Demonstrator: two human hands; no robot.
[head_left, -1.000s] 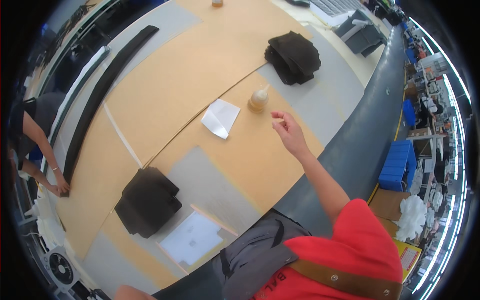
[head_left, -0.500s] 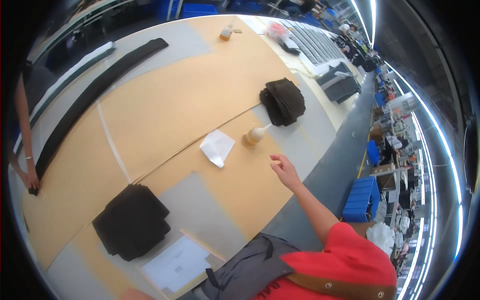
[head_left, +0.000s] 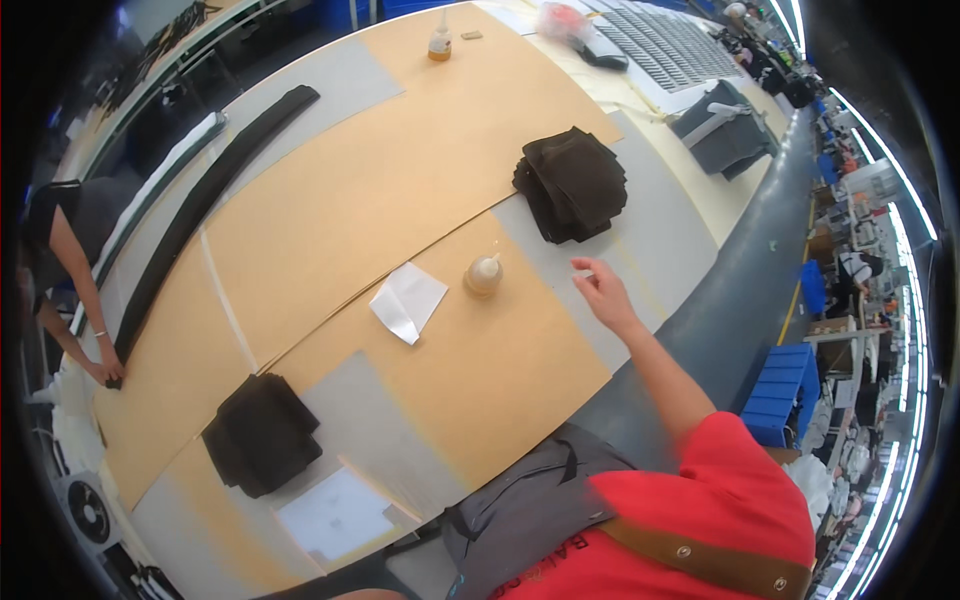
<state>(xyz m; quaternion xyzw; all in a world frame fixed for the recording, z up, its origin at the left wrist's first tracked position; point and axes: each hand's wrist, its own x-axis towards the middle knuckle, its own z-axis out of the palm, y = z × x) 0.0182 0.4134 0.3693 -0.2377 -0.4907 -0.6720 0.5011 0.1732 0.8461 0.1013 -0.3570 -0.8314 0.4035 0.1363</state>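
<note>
My right hand (head_left: pixel 603 294) hovers over the table's near right side, fingers loosely bent and apart, holding nothing. Just beyond it lies a stack of black fabric pieces (head_left: pixel 575 185). To its left stands a squeeze bottle (head_left: pixel 483 277) with a pale top and amber contents, next to a folded white sheet (head_left: pixel 408 303). Of my left arm only a sliver of skin (head_left: pixel 370 595) shows at the lower edge; its fingers are hidden. A second black fabric stack (head_left: pixel 262 436) lies on the near left, beside a white template sheet (head_left: pixel 336 512).
A co-worker's hands (head_left: pixel 108 368) touch the end of a long black fabric strip (head_left: pixel 205 200) at the far left. Another bottle (head_left: pixel 439 45) stands at the table's far edge. Grey bin (head_left: pixel 722 130) and blue crate (head_left: pixel 782 393) are on the right.
The view has shifted. My right hand has moved rightward and slightly farther out, nearer the right black stack, still empty. The sliver of my left arm appears farther right.
</note>
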